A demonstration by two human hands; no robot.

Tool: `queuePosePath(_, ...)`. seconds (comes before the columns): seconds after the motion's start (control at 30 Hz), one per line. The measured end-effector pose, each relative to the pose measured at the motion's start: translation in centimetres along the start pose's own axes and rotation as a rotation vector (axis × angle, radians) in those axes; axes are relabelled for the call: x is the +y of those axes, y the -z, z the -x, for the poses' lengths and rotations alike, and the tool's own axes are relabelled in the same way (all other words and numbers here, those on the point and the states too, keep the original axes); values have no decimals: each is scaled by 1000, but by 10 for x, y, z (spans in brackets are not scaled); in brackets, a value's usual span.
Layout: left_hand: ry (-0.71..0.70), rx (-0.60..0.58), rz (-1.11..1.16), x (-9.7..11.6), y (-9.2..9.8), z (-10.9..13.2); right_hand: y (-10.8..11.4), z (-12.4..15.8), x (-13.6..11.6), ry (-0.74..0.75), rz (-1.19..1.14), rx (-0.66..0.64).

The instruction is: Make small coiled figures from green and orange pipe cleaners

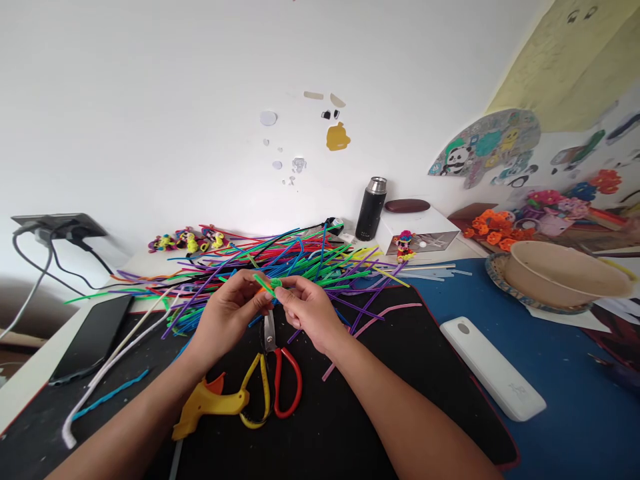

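Above the black mat, both my hands meet over a small green pipe cleaner piece point(264, 285) with a bit of orange beside it. My left hand point(227, 317) pinches it from one side, thumb and fingers closed. From the other side, my right hand point(311, 312) grips its coiled end between thumb and forefinger. Just below lie scissors point(289, 400) with one red and one yellow handle, blades pointing away under my hands. A yellow glue gun point(213, 403) with an orange trigger rests by my left forearm. Behind my hands spreads a heap of many-coloured pipe cleaners point(300, 257).
A black phone point(95, 337) lies at left, near a twisted blue pipe cleaner point(113, 395). A black thermos point(372, 210) stands by a white box point(420, 230). Small pipe cleaner figures point(187, 240) sit at the back. Right are a white power bank point(493, 368) and a beige bowl point(560, 277).
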State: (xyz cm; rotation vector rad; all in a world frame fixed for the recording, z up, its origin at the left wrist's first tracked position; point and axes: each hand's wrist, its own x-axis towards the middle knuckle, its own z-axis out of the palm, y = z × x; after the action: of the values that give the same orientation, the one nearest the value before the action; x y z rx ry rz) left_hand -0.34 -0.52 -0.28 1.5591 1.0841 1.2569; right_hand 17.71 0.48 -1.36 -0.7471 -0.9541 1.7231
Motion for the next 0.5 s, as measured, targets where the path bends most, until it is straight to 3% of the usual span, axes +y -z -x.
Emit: queuePosePath(0.5,-74,-8,-28,8,-3,3,-1,1,-2,31,-6,-37)
